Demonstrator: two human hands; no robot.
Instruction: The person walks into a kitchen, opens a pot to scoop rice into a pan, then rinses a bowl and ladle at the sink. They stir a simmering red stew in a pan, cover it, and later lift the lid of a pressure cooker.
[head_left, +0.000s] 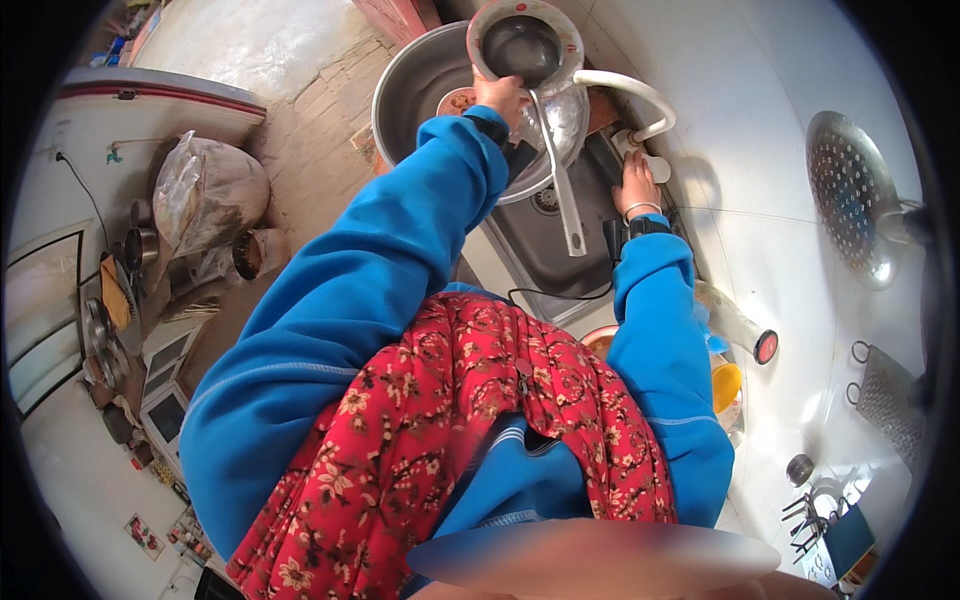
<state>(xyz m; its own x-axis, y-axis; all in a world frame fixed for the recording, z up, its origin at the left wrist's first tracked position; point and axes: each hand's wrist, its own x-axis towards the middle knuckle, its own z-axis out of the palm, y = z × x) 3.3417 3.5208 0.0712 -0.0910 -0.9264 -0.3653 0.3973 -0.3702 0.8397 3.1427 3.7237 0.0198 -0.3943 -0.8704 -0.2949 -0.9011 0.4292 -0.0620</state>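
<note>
My left hand (501, 99) grips the rim of a white bowl (574, 45) with red marks, tilted above a large metal basin (386, 97). A dark, round metal ladle head (523, 51) appears inside the bowl. Its long handle (564, 199) passes by my fingers and hangs over the stainless-steel sink (551, 274). Whether my fingers also hold the handle is unclear. Another bowl (454, 102) with reddish-brown residue lies in the basin. At the right, my right hand (637, 186) is on the handle of a white tap (646, 94), whose curved spout reaches to the bowl. No water stream is discernible.
A black cable (562, 298) crosses the sink's near edge. On the tiled wall hang a perforated metal skimmer (844, 199) and a grater (892, 401). A red-capped container (739, 322) and a yellow bowl (725, 386) stand by my right arm. Bags and pots line the left side.
</note>
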